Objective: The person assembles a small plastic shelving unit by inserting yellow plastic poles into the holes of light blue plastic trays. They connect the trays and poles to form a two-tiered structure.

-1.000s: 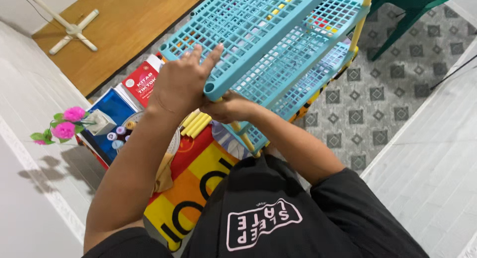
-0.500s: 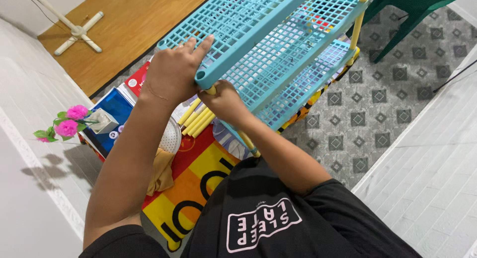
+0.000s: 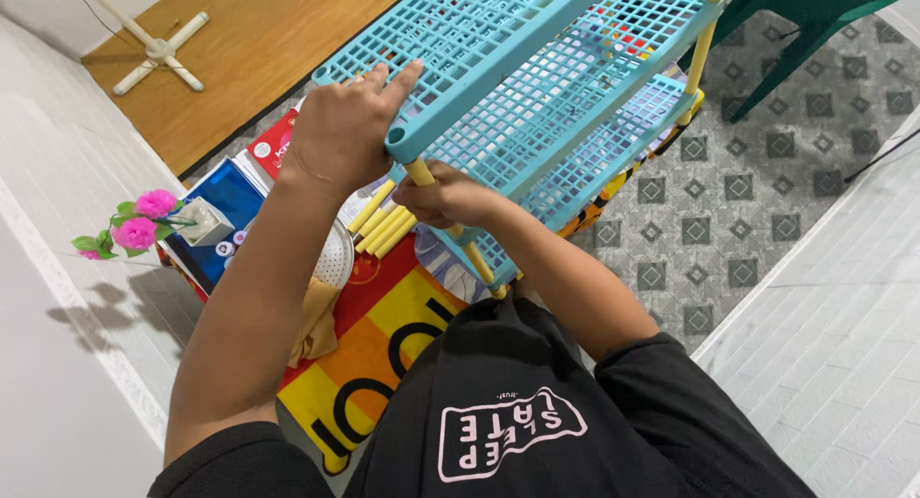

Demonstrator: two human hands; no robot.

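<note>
My left hand lies palm-down on the near corner of the top tier of the blue lattice rack, fingers spread flat across the grid and not closed around anything. My right hand sits just under that corner, curled shut around the yellow post that runs down from the corner socket to the tier below. The rack fills the upper middle of the frame, its three tiers stepping away to the upper right, with another yellow post at the far right corner. Below my left hand, a few loose yellow tubes lie side by side on the red and yellow mat. At middle left sits a blue box next to pink flowers. A green chair stands at the upper right on the grey patterned floor.
</note>
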